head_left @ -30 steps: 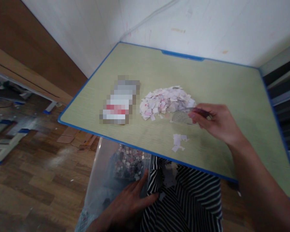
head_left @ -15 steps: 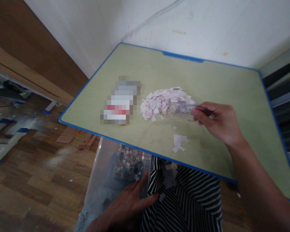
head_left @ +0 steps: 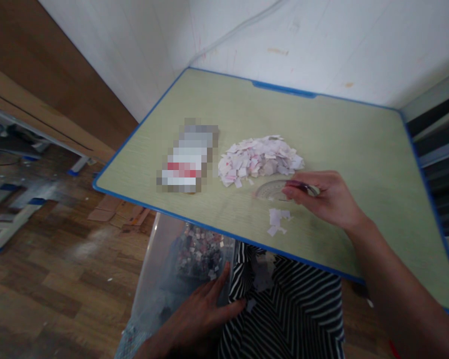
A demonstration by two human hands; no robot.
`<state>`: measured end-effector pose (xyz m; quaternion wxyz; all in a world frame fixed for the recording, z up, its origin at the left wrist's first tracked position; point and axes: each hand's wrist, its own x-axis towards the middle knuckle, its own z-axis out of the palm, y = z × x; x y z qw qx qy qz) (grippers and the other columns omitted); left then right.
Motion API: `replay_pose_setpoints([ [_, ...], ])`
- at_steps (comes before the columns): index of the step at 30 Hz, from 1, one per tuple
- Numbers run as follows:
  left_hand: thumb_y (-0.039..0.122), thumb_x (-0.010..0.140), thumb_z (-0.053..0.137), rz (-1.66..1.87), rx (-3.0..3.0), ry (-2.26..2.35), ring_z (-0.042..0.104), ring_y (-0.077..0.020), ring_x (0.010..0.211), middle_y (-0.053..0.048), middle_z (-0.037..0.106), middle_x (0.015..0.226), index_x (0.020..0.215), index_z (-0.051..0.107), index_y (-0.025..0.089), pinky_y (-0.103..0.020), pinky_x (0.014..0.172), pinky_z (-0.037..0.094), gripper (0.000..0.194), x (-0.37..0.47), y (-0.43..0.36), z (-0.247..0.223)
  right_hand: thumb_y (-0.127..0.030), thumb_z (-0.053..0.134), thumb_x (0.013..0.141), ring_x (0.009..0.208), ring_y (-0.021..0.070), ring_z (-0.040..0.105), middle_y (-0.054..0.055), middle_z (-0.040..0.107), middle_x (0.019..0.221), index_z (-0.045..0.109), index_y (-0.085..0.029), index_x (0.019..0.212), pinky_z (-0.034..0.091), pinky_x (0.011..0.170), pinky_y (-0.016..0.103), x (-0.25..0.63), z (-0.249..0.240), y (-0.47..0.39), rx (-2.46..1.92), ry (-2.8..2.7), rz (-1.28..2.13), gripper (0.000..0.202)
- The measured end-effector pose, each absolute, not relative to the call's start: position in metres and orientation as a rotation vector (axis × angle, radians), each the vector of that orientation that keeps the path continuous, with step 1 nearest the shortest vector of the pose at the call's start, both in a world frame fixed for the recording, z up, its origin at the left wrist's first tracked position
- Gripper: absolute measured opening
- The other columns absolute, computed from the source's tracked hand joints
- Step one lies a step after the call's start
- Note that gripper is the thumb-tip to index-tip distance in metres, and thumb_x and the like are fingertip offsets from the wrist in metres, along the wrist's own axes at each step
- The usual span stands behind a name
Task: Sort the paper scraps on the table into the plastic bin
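Note:
Between the thumb and fingers of my right hand (head_left: 318, 197) is a clear protractor (head_left: 270, 190), its curved edge toward the pile. It is over the table between a heap of small white paper scraps (head_left: 260, 158) and a few loose paper bits (head_left: 277, 219) nearer me. My left hand (head_left: 209, 304) lies with fingers spread at the rim of a clear plastic bin (head_left: 149, 269), below the table edge. Many small mixed pieces (head_left: 202, 249) lie inside that bin. More scraps (head_left: 263, 274) rest on the black-and-white striped cloth over my lap.
The light green table (head_left: 217, 94) has a blue edge and stands against a white wall. A blurred-out rectangular item (head_left: 187, 157) lies left of the heap. Cardboard pieces (head_left: 115, 212) and a white table leg (head_left: 15, 219) are on the wooden floor at left.
My right hand has moved left and toward me with the protractor, away from the heap's right end. My left hand stays where it was.

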<state>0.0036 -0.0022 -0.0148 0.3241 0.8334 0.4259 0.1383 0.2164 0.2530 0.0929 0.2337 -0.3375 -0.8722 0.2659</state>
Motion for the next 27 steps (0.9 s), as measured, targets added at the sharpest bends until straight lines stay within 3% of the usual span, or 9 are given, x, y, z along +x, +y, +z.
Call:
replay_pose_setpoints([
  [5,-0.002,0.055,0.062,0.339,2.210,1.141,0.053,-0.0413,0.113,-0.009,-0.038,0.144,0.128,0.029,0.028,-0.045,0.082,0.055,0.086,0.006,0.000,-0.012,-0.029,0.056,0.083,0.045,0.0090,0.044,-0.001,0.055,0.053,0.056,-0.019,0.062,0.035,0.045,0.023,0.220,0.093,0.254,-0.997,-2.330,0.731,0.023],
  [9,-0.004,0.052,0.061,0.324,2.200,1.127,0.051,-0.0438,0.114,-0.011,-0.037,0.144,0.130,0.028,0.028,-0.047,0.083,0.054,0.091,0.006,0.001,-0.014,-0.029,0.056,0.083,0.045,0.0086,0.043,-0.002,0.052,0.051,0.055,-0.020,0.060,0.034,0.044,0.022,0.219,0.093,0.253,-0.958,-2.365,0.738,0.025],
  [14,-0.001,0.059,0.065,0.352,2.175,1.136,0.050,-0.0416,0.116,-0.014,-0.022,0.151,0.134,0.021,0.033,-0.046,0.086,0.053,0.094,0.005,-0.004,-0.021,-0.030,0.055,0.083,0.047,0.0088,0.045,-0.002,0.054,0.052,0.054,-0.019,0.061,0.036,0.046,0.022,0.213,0.094,0.251,-0.933,-2.415,0.736,0.025],
  [22,-0.002,0.062,0.067,0.341,2.236,1.133,0.051,-0.0422,0.116,-0.018,-0.015,0.152,0.133,0.027,0.029,-0.045,0.086,0.053,0.087,0.003,-0.005,-0.020,-0.025,0.054,0.083,0.046,0.0069,0.038,-0.004,0.047,0.051,0.054,-0.018,0.061,0.031,0.045,0.020,0.201,0.092,0.242,-0.841,-2.446,0.792,0.023],
  [27,-0.001,0.058,0.068,0.377,2.260,1.138,0.054,-0.0413,0.112,-0.018,-0.023,0.149,0.132,0.028,0.028,-0.044,0.081,0.055,0.090,0.004,-0.003,-0.019,-0.026,0.054,0.084,0.047,0.0070,0.038,-0.004,0.048,0.052,0.054,-0.017,0.062,0.031,0.046,0.020,0.197,0.092,0.240,-0.744,-2.467,0.841,0.024],
])
